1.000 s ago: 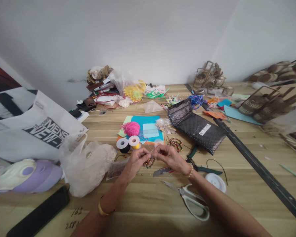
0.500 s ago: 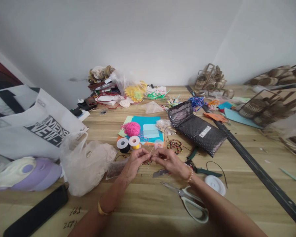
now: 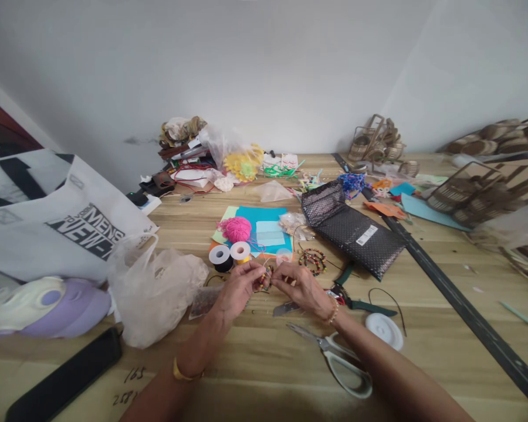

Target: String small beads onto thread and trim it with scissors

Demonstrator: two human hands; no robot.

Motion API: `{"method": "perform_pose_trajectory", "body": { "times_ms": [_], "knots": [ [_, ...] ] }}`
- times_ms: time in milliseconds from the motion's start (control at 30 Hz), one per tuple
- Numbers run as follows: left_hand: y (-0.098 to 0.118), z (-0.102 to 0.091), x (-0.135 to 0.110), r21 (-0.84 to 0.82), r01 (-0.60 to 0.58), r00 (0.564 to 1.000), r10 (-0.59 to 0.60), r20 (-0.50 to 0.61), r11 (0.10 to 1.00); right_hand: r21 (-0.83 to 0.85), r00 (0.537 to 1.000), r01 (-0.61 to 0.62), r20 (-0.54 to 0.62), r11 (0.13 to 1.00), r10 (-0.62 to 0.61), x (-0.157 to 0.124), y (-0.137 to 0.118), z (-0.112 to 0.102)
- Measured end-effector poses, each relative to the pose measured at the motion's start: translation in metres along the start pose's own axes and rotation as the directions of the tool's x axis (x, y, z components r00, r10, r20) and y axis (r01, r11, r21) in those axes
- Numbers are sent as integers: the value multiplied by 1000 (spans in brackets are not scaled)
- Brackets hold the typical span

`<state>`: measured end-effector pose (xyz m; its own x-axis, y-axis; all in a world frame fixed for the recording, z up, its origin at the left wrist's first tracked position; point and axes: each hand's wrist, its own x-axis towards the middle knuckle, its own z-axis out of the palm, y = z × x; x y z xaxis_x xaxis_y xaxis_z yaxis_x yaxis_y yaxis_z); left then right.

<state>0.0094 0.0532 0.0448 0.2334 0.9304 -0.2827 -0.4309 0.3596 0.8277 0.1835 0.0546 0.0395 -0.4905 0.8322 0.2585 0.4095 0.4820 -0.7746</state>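
Between my two hands a string of small coloured beads point(image 3: 263, 283) hangs over the table. My left hand point(image 3: 241, 287) is closed, its thumb and fingers pinching the beaded string. My right hand point(image 3: 302, 288) pinches at the string's right side; the thin end in its fingertips is too small to make out clearly. Just beyond my right hand lies a coiled bead strand point(image 3: 312, 262). Scissors with pale handles point(image 3: 347, 370) rest under my right forearm, near a grey blade point(image 3: 286, 308). A bag of small beads point(image 3: 202, 303) sits left of my left hand.
Black point(image 3: 220, 258) and yellow thread spools point(image 3: 240, 252) stand by pink yarn point(image 3: 236, 229) on coloured paper. A black bubble mailer point(image 3: 354, 231), green-handled pliers point(image 3: 372, 308) and a white spool point(image 3: 383, 331) lie right. Left are a plastic bag point(image 3: 156, 293) and a phone point(image 3: 66, 375).
My fingertips have parted slightly and turned, so more of the beaded string shows between them. The things on the table stay where they were.
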Motion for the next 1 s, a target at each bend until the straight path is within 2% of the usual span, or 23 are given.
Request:
{"method": "perform_pose_trajectory", "body": {
  "times_ms": [200, 300, 400, 500, 600, 733, 833, 1000],
  "knots": [
    [-5, -3, 2, 79, -4, 1000, 4, 1, 997, 64, 997, -72, 15, 995, 71, 1, 8, 8],
    [-4, -3, 1, 213, -59, 998, 58, 12, 975, 65, 996, -81, 25, 995, 80, 2, 9, 5],
    [4, -1, -4, 425, -129, 992, 117, 56, 896, 100, 997, -71, 12, 992, 70, 2, 7, -4],
    [11, 2, -9, 591, -206, 978, 153, 140, 780, 173, 996, -71, -48, 982, 80, 2, 7, -12],
    [14, 6, -13, 707, -325, 945, 232, 228, 628, 299, 997, -72, 45, 952, 61, 4, 10, -13],
    [8, 9, -15, 747, -504, 857, 360, 370, 432, 496, 978, -89, 207, 864, -18, 7, 15, -9],
    [3, 7, -15, 723, -566, 816, 392, 425, 396, 563, 972, -112, 232, 819, -27, 8, 16, -9],
    [-2, 3, -14, 696, -601, 790, 422, 445, 392, 576, 976, -149, 216, 804, 26, 8, 17, -13]
  ]
}}
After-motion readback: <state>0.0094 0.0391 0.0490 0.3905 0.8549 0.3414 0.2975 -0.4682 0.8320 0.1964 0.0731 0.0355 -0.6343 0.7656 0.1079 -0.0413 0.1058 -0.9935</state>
